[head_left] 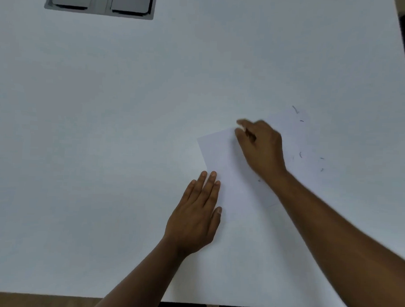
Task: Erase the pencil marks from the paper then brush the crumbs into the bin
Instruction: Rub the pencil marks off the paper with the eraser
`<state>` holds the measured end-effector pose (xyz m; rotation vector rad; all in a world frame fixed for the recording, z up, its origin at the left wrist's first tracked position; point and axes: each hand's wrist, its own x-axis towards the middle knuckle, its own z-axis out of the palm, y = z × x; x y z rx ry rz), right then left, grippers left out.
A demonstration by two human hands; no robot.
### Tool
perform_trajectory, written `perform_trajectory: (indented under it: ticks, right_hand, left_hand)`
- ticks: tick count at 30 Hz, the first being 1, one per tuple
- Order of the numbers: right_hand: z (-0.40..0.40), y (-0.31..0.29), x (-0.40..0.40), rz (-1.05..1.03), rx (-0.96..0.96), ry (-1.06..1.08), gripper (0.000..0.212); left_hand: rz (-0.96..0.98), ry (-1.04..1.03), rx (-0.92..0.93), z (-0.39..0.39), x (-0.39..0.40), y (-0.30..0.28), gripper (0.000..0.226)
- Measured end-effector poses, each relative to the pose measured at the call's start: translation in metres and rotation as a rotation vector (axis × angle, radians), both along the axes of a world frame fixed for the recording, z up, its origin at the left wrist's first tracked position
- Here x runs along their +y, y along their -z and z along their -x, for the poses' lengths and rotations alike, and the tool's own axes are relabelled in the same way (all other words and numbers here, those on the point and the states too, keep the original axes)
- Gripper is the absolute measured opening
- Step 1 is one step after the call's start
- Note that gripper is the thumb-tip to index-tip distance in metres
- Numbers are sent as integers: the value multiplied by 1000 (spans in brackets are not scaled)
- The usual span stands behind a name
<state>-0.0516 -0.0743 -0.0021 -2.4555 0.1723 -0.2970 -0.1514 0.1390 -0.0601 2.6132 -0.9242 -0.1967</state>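
Table: a big, flat white table [106,127] fills almost the whole view. Its near edge runs along the bottom, with brown floor showing below it.

Paper: a white sheet of paper [222,158] lies flat on the table, right of the middle and nearer the near edge than the far one. It is turned at a slant, with one corner pointing toward the left. It is hard to see its right edge against the white table.

Left hand: the left hand [194,219] lies flat, palm down, with straight fingers close together. The fingertips rest on the near left edge of the paper. It holds nothing.

Right hand: the right hand [261,148] is over the far part of the paper, and its arm crosses the sheet. The fingers are curled in and blurry. Something small and pale shows at the fingertips, but I cannot tell what it is, or if the hand is gripping it.

Crumbs: little dark eraser crumbs [300,154] are scattered to the right of the right hand, toward the right edge of the table. One more tiny bit sits by the right wrist.

Pencil marks: none can be made out on the bare part of the paper.

Far left corner: a grey metal panel with two flaps [100,2] is set into the table, well apart from the paper.
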Motion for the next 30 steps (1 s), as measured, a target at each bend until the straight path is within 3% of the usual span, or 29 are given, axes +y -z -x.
perform_trajectory:
  ticks: [4,9,15,18,23,28,30]
  right_hand:
    - [50,9,6,-57,37,77,18]
    - [58,26,16,6,27,92,18]
    - [49,37,-10,261,6,-13,20]
    - [43,36,-71,356,-29,134,8]
    - [35,27,-133,358,113,471,17]
    - [19,37,-78,235,25,253,20]
    - [19,42,-86,297,14,230,22]
  left_hand:
    - [105,-79,-7,-22,-11,-11,59]
    - [212,-338,112,-83,-73,-19,59]
    - [-117,-267,26,-96,-86,8,63]
    - [-147,-260,41,-97,-88,6,65]
    - [-168,-260,36,-98,-88,6,65]
    - [-183,-254,19,-98,-89,6,67]
    - [-179,-253,15,-98,-89,6,67]
